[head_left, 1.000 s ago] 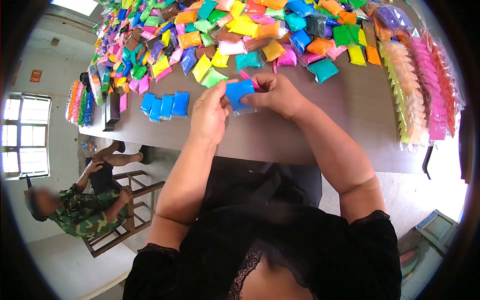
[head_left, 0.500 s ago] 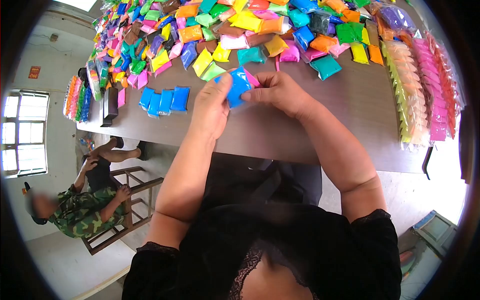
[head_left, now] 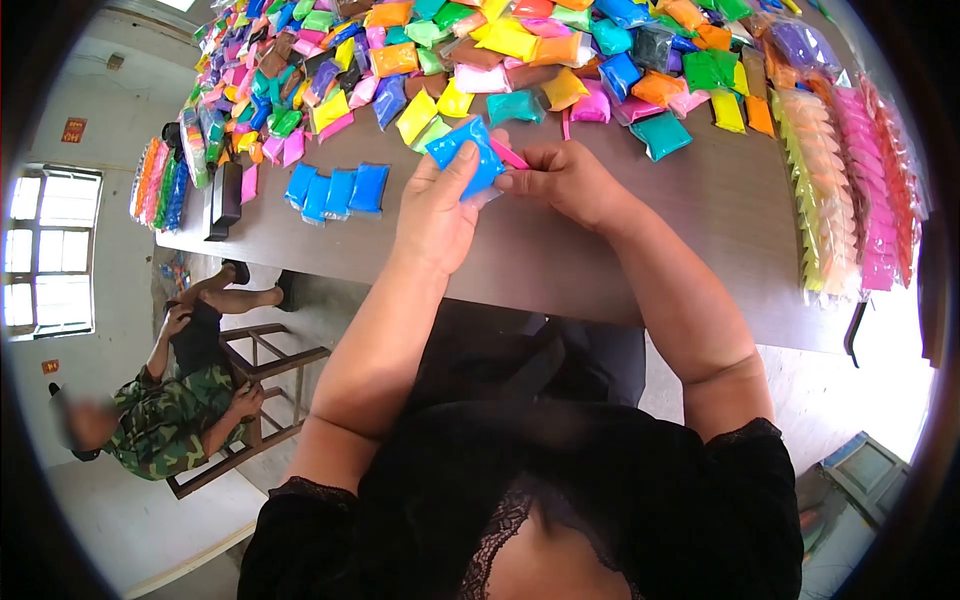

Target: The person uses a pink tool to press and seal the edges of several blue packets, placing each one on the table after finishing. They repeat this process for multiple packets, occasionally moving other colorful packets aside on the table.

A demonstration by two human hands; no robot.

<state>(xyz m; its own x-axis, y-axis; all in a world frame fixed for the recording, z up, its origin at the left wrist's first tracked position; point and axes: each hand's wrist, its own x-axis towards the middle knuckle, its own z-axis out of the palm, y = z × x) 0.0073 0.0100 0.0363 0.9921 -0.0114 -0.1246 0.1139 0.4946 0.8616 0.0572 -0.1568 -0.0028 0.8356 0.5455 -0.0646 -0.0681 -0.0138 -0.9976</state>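
My left hand [head_left: 440, 205] is closed on a glossy blue packet [head_left: 466, 158], its thumb lying across the front. The packet is a small clear bag with soft-looking blue filling, tilted above the table. At the packet's right edge, my right hand [head_left: 562, 183] pinches a narrow pink strip [head_left: 511, 153]; I cannot make out what kind of thing it is. The right thumb and forefinger are against the packet's lower right corner. On the table left of my hands, several blue packets [head_left: 340, 190] lie side by side in an overlapping row.
A large heap of small coloured packets [head_left: 500, 40] covers the far side of the table [head_left: 600, 270]. Long bagged strips of packets [head_left: 865, 190] lie at the right. At the left are a dark box [head_left: 222, 205] and more bagged strips [head_left: 160, 185]. A person [head_left: 175, 420] sits beyond the left edge.
The blue packet has turned and tilted in my left hand, moving slightly up. More of the pink strip shows beside it. My right hand stays close to the packet's right edge.
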